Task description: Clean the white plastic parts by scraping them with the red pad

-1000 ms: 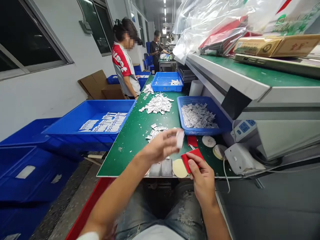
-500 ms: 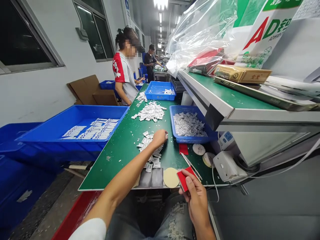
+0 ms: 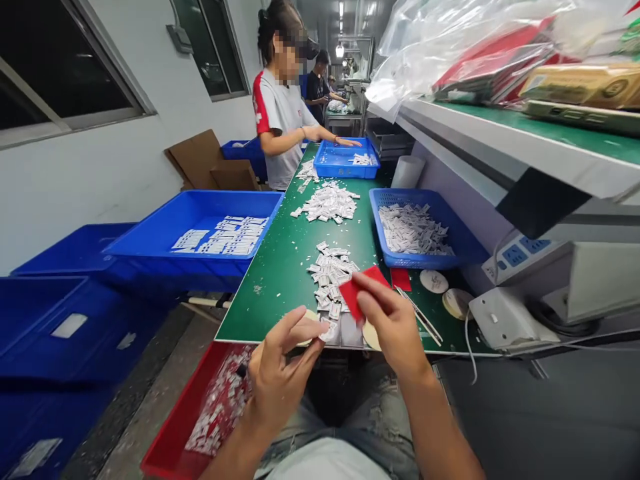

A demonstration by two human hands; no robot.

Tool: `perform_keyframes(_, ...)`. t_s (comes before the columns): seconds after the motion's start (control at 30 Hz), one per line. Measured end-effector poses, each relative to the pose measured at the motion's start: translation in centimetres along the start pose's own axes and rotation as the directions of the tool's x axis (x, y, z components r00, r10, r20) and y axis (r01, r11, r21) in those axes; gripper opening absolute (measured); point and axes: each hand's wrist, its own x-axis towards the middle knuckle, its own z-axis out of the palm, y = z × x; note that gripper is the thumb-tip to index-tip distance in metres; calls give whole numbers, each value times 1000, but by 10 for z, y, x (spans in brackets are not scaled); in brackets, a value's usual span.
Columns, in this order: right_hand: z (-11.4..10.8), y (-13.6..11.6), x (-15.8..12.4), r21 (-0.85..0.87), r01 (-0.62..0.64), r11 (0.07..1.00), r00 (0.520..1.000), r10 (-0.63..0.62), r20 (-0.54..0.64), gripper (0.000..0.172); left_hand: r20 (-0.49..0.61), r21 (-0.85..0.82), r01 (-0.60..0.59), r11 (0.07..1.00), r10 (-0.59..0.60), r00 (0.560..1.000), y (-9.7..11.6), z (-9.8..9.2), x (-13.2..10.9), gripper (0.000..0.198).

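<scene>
Right hand [image 3: 393, 327] closed, gripping one flat red card [image 3: 361, 288] between thumb and fingers. Left hand [image 3: 283, 373] half-open, touching one small white paper label [image 3: 329, 331], grip unclear. Both above one green-topped workbench [image 3: 260, 287], just beside one loose heap of white labels [image 3: 330, 280]; one red plastic tray [image 3: 165, 427] of labels below left hand, one blue mesh basket [image 3: 425, 200] farther right.

A long green-topped workbench [image 3: 270, 293] runs off down the room, with a heap of small white paper labels [image 3: 330, 280] on it and a second heap [image 3: 327, 203] behind that. Right of the heaps sits a blue plastic mesh basket [image 3: 465, 250]; a blue plastic crate [image 3: 200, 267] stands left of the bench (a smaller blue tray [image 3: 345, 171] sits further along it). A red plastic tray [image 3: 173, 400] lies below the near left corner, and a flat red card [image 3: 357, 293] sits in the right hand [image 3: 393, 327].
</scene>
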Motion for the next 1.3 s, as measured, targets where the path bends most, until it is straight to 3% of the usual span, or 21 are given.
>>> perform_keyframes(0.07, 7, -1, 5, -59, 37, 998, 966, -21, 256, 38, -50, -31, 25, 999, -27, 998, 2, -4, 2, 71)
perform_keyframes(0.13, 10, 3, 7, -132, 114, 985, 993, -115, 2, 31, -130, -150, 120, 981, -140, 982, 2, -6, 7, 56)
perform_keyframes(0.2, 11, 8, 6, -168, 151, 974, 945, -192, -263, 28, -157, -380, 282, 881, -361, 919, 3, -7, 12, 37)
perform_keyframes(0.27, 13, 11, -1, -130, 134, 982, 945, -166, -282, 29, -71, -592, 423, 686, -568, 820, 6, -6, 17, 33)
perform_keyframes(0.33, 19, 11, -13, -41, 76, 996, 979, -83, -185, 31, -42, -644, 468, 605, -640, 768, 11, -6, 20, 36)
perform_keyframes(0.43, 31, 4, -30, 87, -7, 996, 999, 2, 54, 37, -196, -498, 402, 768, -551, 811, 21, -4, 19, 36)
perform_keyframes(0.5, 40, 0, -32, 46, -1, 999, 983, -8, 184, 38, -276, -419, 313, 852, -448, 850, 26, -2, 13, 36)
perform_keyframes(0.53, 43, -1, -30, -2, 30, 1000, 987, -29, 156, 36, -292, -399, 282, 872, -413, 863, 27, -2, 10, 35)
perform_keyframes(0.63, 49, 0, -18, -70, 104, 992, 990, -110, -87, 33, -318, -358, 244, 901, -364, 876, 26, -2, 2, 33)
perform_keyframes(0.77, 46, 5, -9, -51, 92, 994, 995, -91, 31, 39, -326, -416, 233, 879, -383, 864, 22, -5, 5, 45)
perform_keyframes(0.83, 40, 5, -11, -119, 151, 981, 975, -167, -148, 31, -288, -544, 328, 772, -539, 791, 22, -8, 13, 52)
perform_keyframes(0.87, 35, 5, -14, -127, 180, 975, 956, -204, -213, 27, -212, -643, 408, 648, -663, 718, 23, -10, 18, 52)
perform_keyframes(0.9, 31, 4, -18, -94, 202, 975, 960, -216, -180, 25, -70, -740, 491, 460, -778, 624, 24, -12, 22, 51)
perform_keyframes(0.93, 27, 3, -22, -32, 205, 978, 978, -206, -38, 23, 113, -801, 554, 226, -852, 512, 26, -13, 27, 49)
perform_keyframes(0.97, 24, 2, -25, 28, 183, 983, 965, -185, 185, 22, 304, -807, 590, -14, -867, 395, 27, -15, 30, 46)
perform_keyframes(1.0, 21, 1, -27, 53, 159, 986, 909, -167, 382, 21, 464, -770, 600, -218, -836, 292, 29, -15, 32, 45)
perform_keyframes(1.03, 19, -1, -28, 37, 156, 987, 860, -154, 486, 20, 576, -720, 592, -362, -788, 218, 32, -15, 33, 42)
perform_keyframes(1.07, 17, -2, -27, -13, 179, 984, 865, -151, 479, 21, 643, -682, 575, -452, -745, 177, 34, -14, 33, 38)
perform_keyframes(1.1, 15, -3, -25, -79, 215, 974, 908, -169, 382, 22, 677, -661, 558, -502, -720, 154, 37, -13, 33, 34)
perform_keyframes(1.17, 12, -4, -20, -152, 257, 954, 953, -223, 207, 24, 692, -646, 540, -540, -713, 116, 42, -9, 32, 25)
perform_keyframes(1.3, 2, -3, -12, -88, 242, 966, 874, -177, 452, 21, 737, -579, 542, -609, -675, 28, 48, -4, 33, 6)
